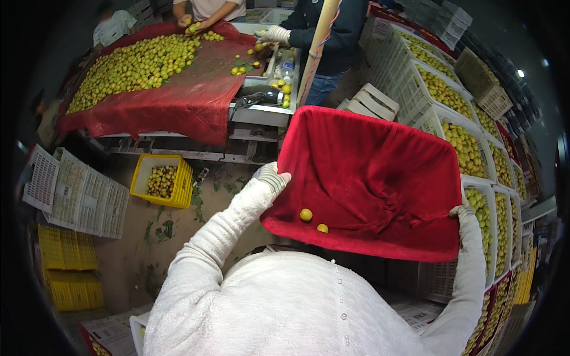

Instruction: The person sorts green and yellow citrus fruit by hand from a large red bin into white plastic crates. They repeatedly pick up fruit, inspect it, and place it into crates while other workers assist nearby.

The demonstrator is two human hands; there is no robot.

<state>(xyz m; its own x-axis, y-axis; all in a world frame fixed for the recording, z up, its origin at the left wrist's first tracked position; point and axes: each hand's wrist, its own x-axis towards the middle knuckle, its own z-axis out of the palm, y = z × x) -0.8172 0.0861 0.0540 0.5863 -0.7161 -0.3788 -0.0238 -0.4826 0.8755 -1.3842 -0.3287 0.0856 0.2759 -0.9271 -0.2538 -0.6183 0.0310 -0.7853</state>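
Observation:
A crate lined with red cloth (378,178) is held up in front of me, tilted so its inside shows. My left hand (272,179), in a striped glove with bare fingertips, grips its left rim. Around the right rim closes my right hand (463,212), also gloved, its fingers partly hidden. Two yellow-green round fruits (306,215) lie inside near the lower left edge. Beyond the crate, a sorting table with a red cover (178,95) bears a large heap of similar fruit (133,66).
Stacked white crates of fruit (463,147) rise along the right. A yellow basket of fruit (162,180) stands on the floor, left. A bamboo pole (317,51) stands beyond the crate. Two people work at the table, one with gloved hands (276,34). Leaves (164,230) litter the floor.

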